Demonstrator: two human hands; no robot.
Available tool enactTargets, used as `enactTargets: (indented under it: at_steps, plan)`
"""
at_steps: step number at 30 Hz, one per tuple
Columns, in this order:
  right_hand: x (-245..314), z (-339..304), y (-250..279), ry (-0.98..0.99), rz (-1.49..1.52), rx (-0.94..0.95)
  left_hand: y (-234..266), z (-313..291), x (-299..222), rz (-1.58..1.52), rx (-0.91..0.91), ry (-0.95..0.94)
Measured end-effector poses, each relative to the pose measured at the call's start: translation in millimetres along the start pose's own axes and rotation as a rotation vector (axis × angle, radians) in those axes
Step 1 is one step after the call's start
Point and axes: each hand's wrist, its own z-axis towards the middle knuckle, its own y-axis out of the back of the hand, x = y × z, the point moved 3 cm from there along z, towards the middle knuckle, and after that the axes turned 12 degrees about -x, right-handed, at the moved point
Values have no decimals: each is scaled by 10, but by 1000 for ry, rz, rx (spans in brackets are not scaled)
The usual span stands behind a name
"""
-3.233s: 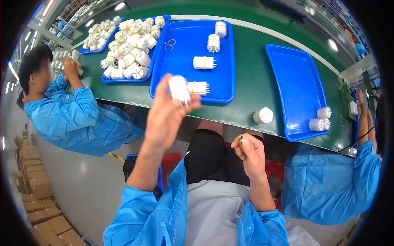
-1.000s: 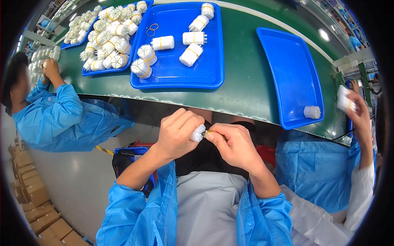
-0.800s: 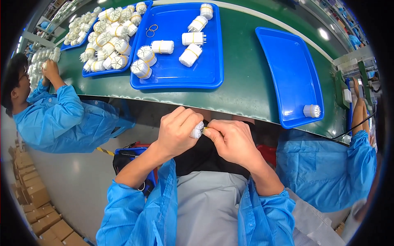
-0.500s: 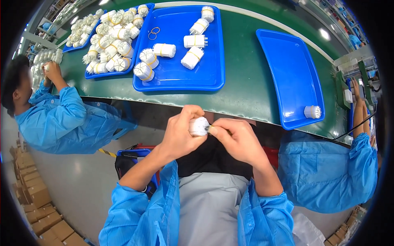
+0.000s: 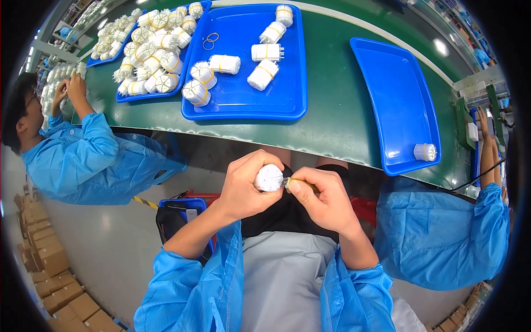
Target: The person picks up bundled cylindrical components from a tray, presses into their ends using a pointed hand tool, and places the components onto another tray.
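Observation:
Above my lap, my left hand (image 5: 241, 185) is closed around a white cylindrical part (image 5: 269, 178), its end face turned to the right. My right hand (image 5: 327, 203) pinches a slim tool with a yellowish handle (image 5: 311, 187); its dark tip meets the right side of the white part. Fingers hide most of the tool, so its exact kind does not show. Beyond my hands, a blue tray (image 5: 249, 108) on the bench holds several similar white cylinders (image 5: 266, 52) with yellow bands, some with pins, and two loose rubber bands (image 5: 210, 41).
Another blue tray (image 5: 149, 98) is heaped with white cylinders at the left. A long blue tray (image 5: 395, 105) on the right holds one cylinder (image 5: 425, 152). Co-workers in blue coats sit at left (image 5: 77, 160) and right (image 5: 437, 232). The green bench edge (image 5: 326, 154) runs before me.
The white part has turned in my left hand and sits slightly lower. My right hand has tilted, showing more of the tool's handle. The left co-worker's hands have moved apart.

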Motion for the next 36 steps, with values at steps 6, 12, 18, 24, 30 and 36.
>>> enactTargets:
  at_steps: [6,12,18,24,30,36]
  plan:
    - [71,19,-34,-14,-100,18,-13,26,-17,108,-50,-238]
    - [112,43,-49,-2,-210,38,3,23,32,204,-45,-344]
    - [80,115,-80,-2,-309,103,19,1,84,317,-38,-429]
    - [-16,149,-126,66,-417,119,32,13,161,420,22,-436]
    - [-279,113,-47,-132,-14,56,17,-7,225,-212,33,225]
    - [-183,96,6,-159,-12,82,5,-10,126,-182,78,157]
